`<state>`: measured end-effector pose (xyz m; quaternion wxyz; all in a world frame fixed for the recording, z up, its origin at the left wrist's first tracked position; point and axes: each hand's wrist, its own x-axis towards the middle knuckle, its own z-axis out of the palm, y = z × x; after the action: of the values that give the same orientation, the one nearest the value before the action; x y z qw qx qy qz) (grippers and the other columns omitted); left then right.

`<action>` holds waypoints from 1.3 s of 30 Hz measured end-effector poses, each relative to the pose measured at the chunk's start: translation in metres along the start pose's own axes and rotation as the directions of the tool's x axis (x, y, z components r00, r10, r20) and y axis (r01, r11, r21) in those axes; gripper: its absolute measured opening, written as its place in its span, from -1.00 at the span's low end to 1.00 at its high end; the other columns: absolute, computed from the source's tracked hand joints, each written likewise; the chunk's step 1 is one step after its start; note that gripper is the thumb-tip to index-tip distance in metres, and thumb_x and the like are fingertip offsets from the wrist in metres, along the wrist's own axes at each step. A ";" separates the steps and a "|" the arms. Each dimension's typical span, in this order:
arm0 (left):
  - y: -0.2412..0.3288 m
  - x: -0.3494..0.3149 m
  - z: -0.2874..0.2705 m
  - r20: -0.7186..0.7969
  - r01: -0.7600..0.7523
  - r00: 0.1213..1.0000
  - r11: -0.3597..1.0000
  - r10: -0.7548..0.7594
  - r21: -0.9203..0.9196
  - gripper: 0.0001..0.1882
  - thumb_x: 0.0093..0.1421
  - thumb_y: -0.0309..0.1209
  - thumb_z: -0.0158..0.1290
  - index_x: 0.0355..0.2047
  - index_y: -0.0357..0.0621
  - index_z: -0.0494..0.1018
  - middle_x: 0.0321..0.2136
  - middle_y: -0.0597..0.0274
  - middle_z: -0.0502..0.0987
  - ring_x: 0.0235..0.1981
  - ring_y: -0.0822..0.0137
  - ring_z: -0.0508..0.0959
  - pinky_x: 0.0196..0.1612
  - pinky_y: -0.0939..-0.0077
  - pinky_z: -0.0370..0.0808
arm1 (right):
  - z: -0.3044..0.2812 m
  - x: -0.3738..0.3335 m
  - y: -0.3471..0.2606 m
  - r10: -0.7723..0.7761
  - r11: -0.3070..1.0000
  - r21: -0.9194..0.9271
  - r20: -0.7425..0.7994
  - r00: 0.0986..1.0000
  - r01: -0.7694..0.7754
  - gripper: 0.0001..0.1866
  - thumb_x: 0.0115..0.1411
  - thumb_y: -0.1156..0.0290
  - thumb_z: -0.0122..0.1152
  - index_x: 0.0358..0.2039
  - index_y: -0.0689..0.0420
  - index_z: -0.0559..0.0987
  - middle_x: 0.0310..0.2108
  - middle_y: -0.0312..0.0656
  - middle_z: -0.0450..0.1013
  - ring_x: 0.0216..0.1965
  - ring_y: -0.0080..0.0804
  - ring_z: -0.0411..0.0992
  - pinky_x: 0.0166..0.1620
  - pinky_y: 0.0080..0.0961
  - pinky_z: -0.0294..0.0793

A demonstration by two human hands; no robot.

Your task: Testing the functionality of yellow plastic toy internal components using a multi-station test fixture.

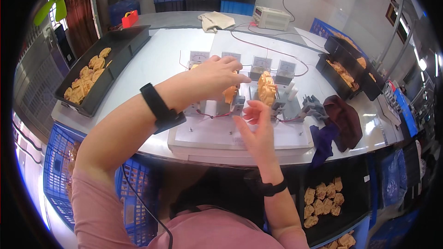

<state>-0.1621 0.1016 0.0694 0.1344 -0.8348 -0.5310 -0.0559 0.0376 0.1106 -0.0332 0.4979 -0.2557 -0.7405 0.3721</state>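
Note:
My left hand (217, 79) reaches across the test fixture (240, 144), its fingers curved over an orange moulded part (230, 94) standing in one station. The palm hides most of that part, and the thumb's hold on it is hidden. Just right and nearer, my right hand (257, 128) is raised with thumb and fingers apart, nothing between them. It is close to a small grey clamp block (237, 104). A second orange moulded part (266, 88) stands upright in the station to the right. Small panel meters (261, 64) line the back of the fixture.
Black trays of orange parts stand left (99, 90) and right (341, 76). A dark cloth (344, 122) lies at the fixture's right. A power supply (272, 18) and beige cloth (216, 20) sit at the back. A lower black bin (355, 212) and blue crates (57, 170) flank me.

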 end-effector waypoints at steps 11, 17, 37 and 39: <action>-0.002 0.024 0.004 0.204 -0.113 0.976 0.976 0.075 0.185 -0.71 -0.05 -0.42 0.30 -0.28 0.01 0.52 -0.22 0.35 0.53 0.03 0.30 0.48 0.01 0.37 0.42 | 0.002 -0.001 0.004 -0.086 0.993 0.086 0.077 0.993 0.079 -0.69 0.15 0.46 0.37 -0.12 0.19 0.51 -0.28 -0.19 0.53 -0.35 -0.45 0.48 -0.19 -0.52 0.48; 0.004 -0.005 -0.056 -0.104 0.057 0.992 0.995 -0.066 -0.082 -0.63 -0.04 -0.48 0.27 -0.18 -0.09 0.49 -0.15 0.22 0.54 0.00 0.15 0.51 -0.01 0.35 0.49 | 0.001 -0.002 0.006 -0.059 0.992 0.118 0.092 0.994 0.048 -0.65 0.13 0.48 0.37 -0.07 0.17 0.51 -0.21 -0.17 0.52 -0.27 -0.42 0.48 -0.14 -0.48 0.47; 0.141 -0.137 0.057 -0.034 0.223 0.818 0.372 -0.574 -0.901 -0.39 0.14 -0.34 0.30 0.15 -0.23 0.32 -0.02 0.00 0.46 -0.02 0.10 0.50 0.07 0.28 0.43 | -0.014 -0.066 -0.024 -0.033 0.983 0.180 0.363 0.931 -0.035 -0.64 0.22 0.54 0.24 0.05 0.19 0.49 -0.04 -0.10 0.44 -0.06 -0.22 0.45 0.00 -0.43 0.44; 0.148 -0.135 0.058 0.017 0.145 0.814 0.175 -0.581 -0.974 -0.50 0.31 -0.35 0.11 0.18 -0.27 0.26 0.03 -0.03 0.41 0.08 0.09 0.41 0.18 0.27 0.32 | -0.011 -0.068 -0.023 0.002 0.970 0.228 0.341 0.940 -0.085 -0.63 0.21 0.55 0.24 0.05 0.19 0.49 -0.04 -0.11 0.44 -0.06 -0.23 0.45 0.01 -0.44 0.42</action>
<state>-0.0895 -0.0591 -0.0430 -0.3121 -0.5615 -0.5409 -0.5429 0.0729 0.0490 -0.0497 0.3819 -0.1424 -0.7588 0.5081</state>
